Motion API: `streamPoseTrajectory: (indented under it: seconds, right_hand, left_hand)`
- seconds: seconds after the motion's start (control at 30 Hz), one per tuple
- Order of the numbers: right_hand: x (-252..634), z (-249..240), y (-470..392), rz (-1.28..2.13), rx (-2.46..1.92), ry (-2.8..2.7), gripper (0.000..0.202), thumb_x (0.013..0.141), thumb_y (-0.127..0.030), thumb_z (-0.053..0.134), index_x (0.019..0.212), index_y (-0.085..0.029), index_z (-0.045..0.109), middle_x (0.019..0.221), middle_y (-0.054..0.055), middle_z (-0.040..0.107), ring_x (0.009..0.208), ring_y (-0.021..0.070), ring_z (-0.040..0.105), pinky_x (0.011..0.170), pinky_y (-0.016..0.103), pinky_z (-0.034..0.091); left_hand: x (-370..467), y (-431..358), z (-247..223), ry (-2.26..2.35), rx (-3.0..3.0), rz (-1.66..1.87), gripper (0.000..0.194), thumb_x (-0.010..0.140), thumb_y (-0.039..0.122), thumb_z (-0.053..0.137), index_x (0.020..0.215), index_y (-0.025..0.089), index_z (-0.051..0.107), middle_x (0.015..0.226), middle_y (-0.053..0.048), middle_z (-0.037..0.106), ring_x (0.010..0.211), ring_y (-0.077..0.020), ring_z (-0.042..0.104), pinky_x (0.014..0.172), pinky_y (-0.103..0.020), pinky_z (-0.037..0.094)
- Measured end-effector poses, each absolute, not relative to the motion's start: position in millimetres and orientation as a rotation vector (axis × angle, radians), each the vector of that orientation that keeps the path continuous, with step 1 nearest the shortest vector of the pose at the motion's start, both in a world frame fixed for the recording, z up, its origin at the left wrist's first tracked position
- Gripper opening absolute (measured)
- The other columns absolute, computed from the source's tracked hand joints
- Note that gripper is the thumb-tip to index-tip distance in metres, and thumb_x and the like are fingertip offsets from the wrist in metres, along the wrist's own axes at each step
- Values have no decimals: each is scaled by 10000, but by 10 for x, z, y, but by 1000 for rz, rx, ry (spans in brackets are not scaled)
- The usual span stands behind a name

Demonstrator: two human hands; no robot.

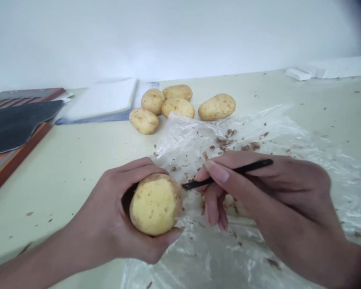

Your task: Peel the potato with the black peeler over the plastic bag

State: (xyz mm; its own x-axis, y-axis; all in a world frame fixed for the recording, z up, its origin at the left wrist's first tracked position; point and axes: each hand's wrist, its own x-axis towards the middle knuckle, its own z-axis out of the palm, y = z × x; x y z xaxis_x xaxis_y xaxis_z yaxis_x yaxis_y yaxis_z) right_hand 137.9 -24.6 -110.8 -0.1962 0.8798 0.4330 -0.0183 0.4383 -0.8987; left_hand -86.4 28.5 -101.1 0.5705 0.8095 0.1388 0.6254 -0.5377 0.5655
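My left hand (117,216) is wrapped round a potato (155,204), thumb below and fingers above. One broad face of this potato is bare and yellow; brownish skin stays round its edge. Between the thumb and fingers of my right hand (258,192) is a slim black stick-like tool (252,165), held like a pen. Its tip points left at the potato's right edge; whether it touches I cannot tell. Beneath both hands lies a crumpled clear plastic sheet (204,257), strewn with brown skin scraps (224,142).
Several unpeeled potatoes (217,107) lie on the pale table (87,160) towards the back. Behind them to the left are a white pad (105,98) and a blue-edged sheet. A dark flat object (18,120) rests on a brown-framed board at far left. White paper (343,68) lies at back right.
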Motion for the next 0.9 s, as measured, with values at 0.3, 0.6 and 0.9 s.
streamPoseTrajectory:
  seconds: [0.3,0.6,0.9]
  right_hand:
    - [1239,-1056,-67,825,-771,-1580,560,1008,-621,675,1032,-73,788,733,81,540,859,24,647,711,37,587]
    - [1193,-1074,-56,796,-748,-1626,571,1007,-644,659,1058,-90,787,736,83,524,847,26,633,733,52,596]
    - [1192,-1054,-145,770,-719,-1662,487,1011,-568,675,1105,-104,788,767,74,558,855,24,657,727,42,600]
  left_hand:
    - [-915,297,-1024,1172,2292,485,504,671,510,805,1038,167,754,970,10,692,770,19,670,679,-11,552]
    - [-962,360,-1035,1087,2434,531,572,677,458,811,1198,241,714,1148,41,717,933,13,738,817,23,588]
    - [-962,382,-979,1130,2287,408,587,680,468,793,1179,165,730,1073,5,724,859,3,722,758,10,578]
